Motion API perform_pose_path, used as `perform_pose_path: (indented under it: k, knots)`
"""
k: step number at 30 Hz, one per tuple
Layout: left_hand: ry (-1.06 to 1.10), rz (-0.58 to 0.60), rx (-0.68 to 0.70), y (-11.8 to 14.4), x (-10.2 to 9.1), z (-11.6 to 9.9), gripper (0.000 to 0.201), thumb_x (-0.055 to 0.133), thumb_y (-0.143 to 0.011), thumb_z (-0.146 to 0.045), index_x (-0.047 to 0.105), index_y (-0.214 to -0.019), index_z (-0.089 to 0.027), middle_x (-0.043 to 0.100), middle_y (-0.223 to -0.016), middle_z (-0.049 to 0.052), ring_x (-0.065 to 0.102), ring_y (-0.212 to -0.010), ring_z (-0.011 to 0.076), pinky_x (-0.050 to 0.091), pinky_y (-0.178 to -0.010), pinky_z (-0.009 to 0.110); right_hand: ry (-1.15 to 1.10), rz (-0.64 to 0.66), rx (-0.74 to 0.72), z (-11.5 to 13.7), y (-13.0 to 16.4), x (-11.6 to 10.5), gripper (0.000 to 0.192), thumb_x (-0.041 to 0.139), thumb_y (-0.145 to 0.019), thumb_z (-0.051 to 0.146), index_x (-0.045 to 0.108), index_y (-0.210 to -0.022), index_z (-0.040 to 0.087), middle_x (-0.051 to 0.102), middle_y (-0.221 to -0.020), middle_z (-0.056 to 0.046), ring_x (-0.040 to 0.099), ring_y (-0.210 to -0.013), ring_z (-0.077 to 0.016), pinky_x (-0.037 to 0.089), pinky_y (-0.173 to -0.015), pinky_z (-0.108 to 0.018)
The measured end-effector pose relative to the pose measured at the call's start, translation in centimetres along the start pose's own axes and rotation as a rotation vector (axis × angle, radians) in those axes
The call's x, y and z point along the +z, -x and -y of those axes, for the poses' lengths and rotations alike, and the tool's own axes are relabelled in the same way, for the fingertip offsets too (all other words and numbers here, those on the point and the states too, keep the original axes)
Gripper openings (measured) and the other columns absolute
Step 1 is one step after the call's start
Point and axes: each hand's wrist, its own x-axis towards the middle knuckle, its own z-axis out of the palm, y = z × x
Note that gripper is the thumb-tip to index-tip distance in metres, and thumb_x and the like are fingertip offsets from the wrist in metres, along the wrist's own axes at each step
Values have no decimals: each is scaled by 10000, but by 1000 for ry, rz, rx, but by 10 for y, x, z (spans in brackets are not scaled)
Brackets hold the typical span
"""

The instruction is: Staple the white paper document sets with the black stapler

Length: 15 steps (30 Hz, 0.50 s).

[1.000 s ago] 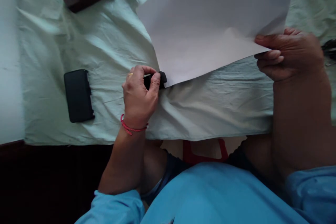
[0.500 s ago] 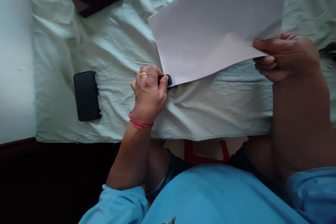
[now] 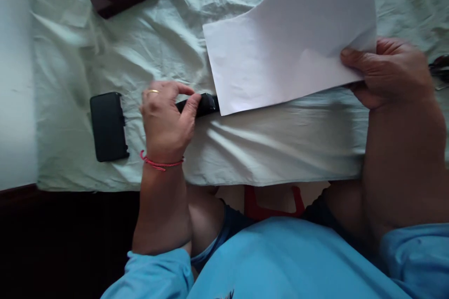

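Paper (image 3: 280,51): in the last second the near-left corner has come out from beneath the black tool (image 3: 206,103), whose end overlapped it and now sits at the sheet's left edge. I also note that the left end now lies flat on the cloth-covered surface (image 3: 266,159), while the rest slopes up to the right. I judge this to be the tool backed off the corner, leaving that corner free; I see no mark on it. The left hand (image 3: 166,114) has shifted left and holds the tool narrowly between thumb and fingers, its fingertips apart from the paper, which lies to their right. Whether the tool's end touches the sheet or passes under it, I cannot tell. The right hand (image 3: 396,72) grips the sheet's right side, thumb on top. A black case (image 3: 108,127) lies left of the left hand.
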Motion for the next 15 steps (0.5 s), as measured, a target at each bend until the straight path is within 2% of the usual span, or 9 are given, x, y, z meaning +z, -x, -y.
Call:
perform_pose_path:
  k: [3, 4, 5, 6, 7, 8, 10, 13, 15]
  knots:
    - [-67, -239, -10, -1, 1, 1, 208, 820, -817, -342, 742, -976, -234, 738, -1214, 150, 637, -1261, 424, 458, -1123, 660, -70, -55, 99, 11, 7, 0, 185, 713, -926, -19, 786, -1011, 127, 786, -1064, -57, 769, -1013, -179, 624, -794, -340]
    - [-68, -324, 4, 2, 2, -4, 252, 854, -770, -302, 727, -976, -233, 730, -1236, 156, 638, -1253, 419, 468, -1117, 652, -72, -68, 105, 14, 9, 0, 187, 720, -920, -22, 788, -1003, 131, 788, -1087, -66, 771, -1044, -197, 633, -787, -344]
    - [-59, -348, 31, 6, 5, -12, 251, 854, -800, -293, 714, -1004, -251, 728, -1250, 136, 641, -1250, 392, 479, -1115, 625, -74, -84, 117, 18, 11, -1, 184, 734, -912, -17, 792, -995, 137, 788, -1121, -77, 772, -1067, -213, 645, -778, -347]
    - [-20, -454, 73, 12, 7, -23, 209, 839, -821, -302, 700, -970, -259, 731, -1182, 124, 658, -1201, 374, 503, -1063, 596, -74, -102, 130, 22, 13, -3, 179, 753, -903, -5, 798, -989, 145, 786, -1158, -87, 773, -1084, -224, 655, -763, -344]
    - [3, -376, 110, 19, 11, -34, 113, 771, -928, -335, 698, -988, -274, 732, -1138, 102, 672, -1168, 335, 534, -972, 532, -76, -129, 142, 25, 15, -5, 164, 776, -891, 11, 803, -968, 153, 783, -1186, -95, 775, -1087, -234, 663, -737, -338]
    - [58, -335, 151, 26, 15, -45, 97, 692, -1000, -363, 689, -951, -279, 726, -1029, 77, 687, -1007, 279, 535, -852, 468, -68, -143, 154, 28, 17, -9, 146, 798, -883, 38, 808, -952, 167, 779, -1211, -98, 775, -1093, -244, 664, -707, -331]
    - [235, -266, 242, 39, 23, -65, 319, 606, -1060, -427, 618, -787, -263, 595, -711, 7, 552, -640, 177, 439, -652, 387, -43, -177, 146, 32, 20, -16, 135, 841, -857, 85, 814, -926, 197, 776, -1219, -88, 773, -1089, -247, 643, -633, -296]
    - [388, -18, 147, 50, 33, -79, 483, 494, -1134, -455, 520, -698, -247, 475, -608, -17, 455, -562, 153, 383, -615, 363, -24, -185, 103, 36, 24, -28, 128, 836, -857, 96, 818, -936, 196, 767, -1221, -82, 764, -1080, -231, 621, -600, -257]
    - [427, 41, 71, 52, 39, -81, 475, 472, -1143, -475, 515, -729, -246, 507, -662, -3, 494, -618, 160, 416, -662, 357, 3, -198, 81, 36, 26, -35, 114, 820, -871, 104, 822, -954, 182, 760, -1231, -90, 756, -1088, -231, 569, -540, -219]
